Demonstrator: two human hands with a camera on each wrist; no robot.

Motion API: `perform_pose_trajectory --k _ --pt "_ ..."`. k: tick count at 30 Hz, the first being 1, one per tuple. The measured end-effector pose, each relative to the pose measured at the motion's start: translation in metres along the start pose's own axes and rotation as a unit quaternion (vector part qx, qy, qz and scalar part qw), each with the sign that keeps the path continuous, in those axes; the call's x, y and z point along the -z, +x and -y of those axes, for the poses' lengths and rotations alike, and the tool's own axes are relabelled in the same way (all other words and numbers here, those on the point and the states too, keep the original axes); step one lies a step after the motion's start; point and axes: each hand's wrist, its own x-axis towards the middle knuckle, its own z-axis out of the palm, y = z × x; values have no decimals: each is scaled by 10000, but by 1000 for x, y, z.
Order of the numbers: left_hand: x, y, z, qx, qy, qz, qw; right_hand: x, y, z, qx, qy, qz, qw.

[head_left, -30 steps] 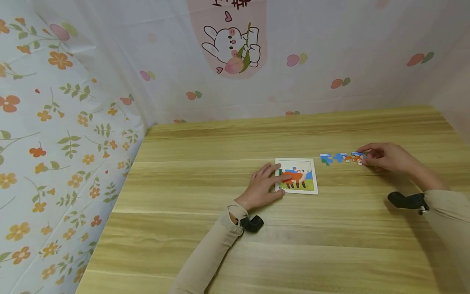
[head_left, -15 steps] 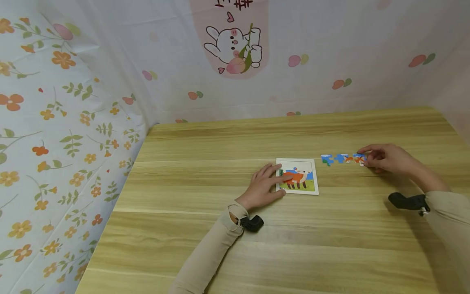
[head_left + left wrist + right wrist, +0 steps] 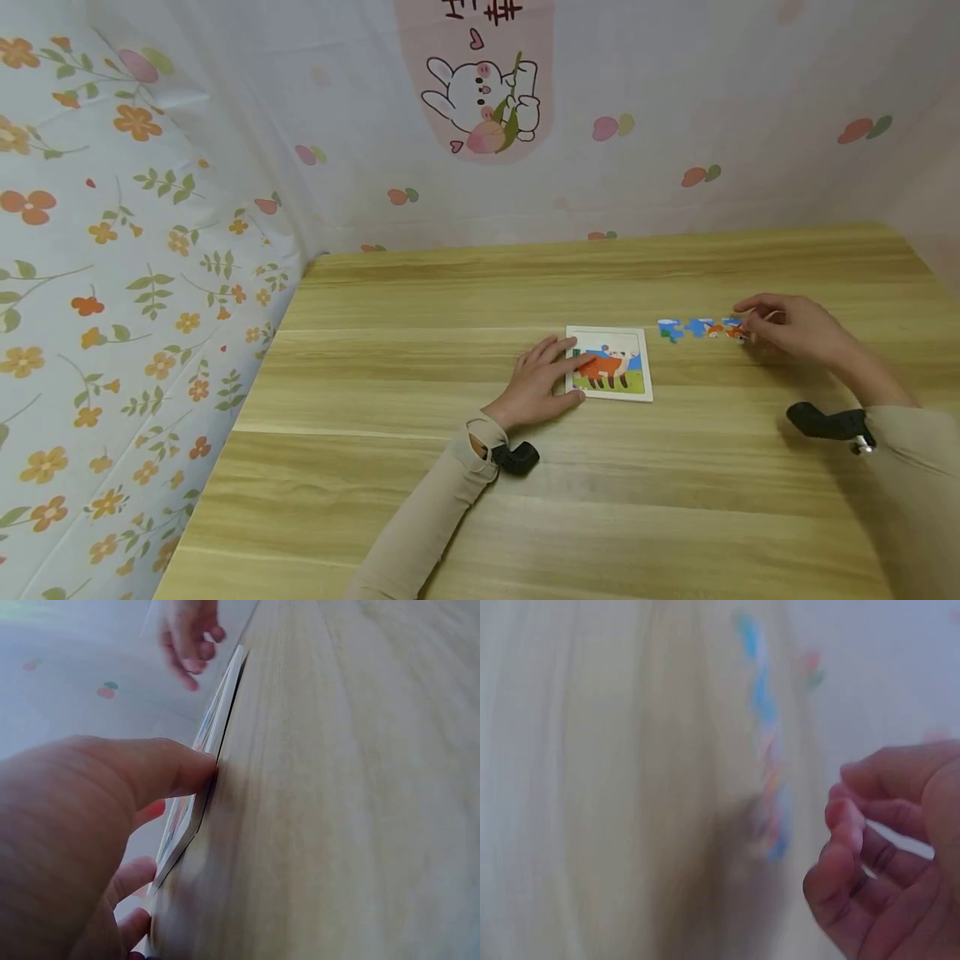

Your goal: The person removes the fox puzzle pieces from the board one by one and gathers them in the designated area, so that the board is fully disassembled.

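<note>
My left hand (image 3: pixel 536 382) rests on the left side of a white-framed jigsaw board (image 3: pixel 647 367) with a fox picture, its fingers spread. One finger lies across the picture; in the left wrist view the thumb touches the board's near edge (image 3: pixel 196 817). The fox body fills the lower part, and white backing shows above it. A row of jigsaw pieces (image 3: pixel 699 327) in blue and orange lies right of the board, some bearing fox-face parts. My right hand (image 3: pixel 802 332) hovers just over the row's right end. Its fingers are loosely bent, with nothing visible between them (image 3: pixel 885 855).
A wood-grain table (image 3: pixel 420 350) carries the board and pieces. Behind it hangs a white curtain (image 3: pixel 637 75) with a rabbit print, and a floral cloth (image 3: pixel 150 333) borders the left side. Both sleeves have black wrist mounts (image 3: pixel 825 422).
The right hand has let go of the rightmost jigsaw piece and lifted slightly away from it. My left hand stays on the board. The head view has shifted slightly.
</note>
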Motion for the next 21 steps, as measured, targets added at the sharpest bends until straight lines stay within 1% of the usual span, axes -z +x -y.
perform_pose_trajectory --k 4,7,10,13,16,21 --pt "-1 -1 0 32 -97 78 9999 -7 -2 29 465 -384 -289 9978" --pt "-2 -1 0 50 -215 68 9997 -15 1 51 773 -527 -333 9951" --pt "-2 0 2 91 -255 -44 9996 -25 5 69 974 -555 -259 9934" --pt "-3 0 3 162 -222 -119 9996 -37 8 85 1101 -501 -79 9926" --pt "-3 1 3 219 -99 -156 9996 -51 12 98 1145 -390 213 9924" --pt "-3 2 2 227 34 -202 9995 -80 25 113 1396 -61 638 9881"
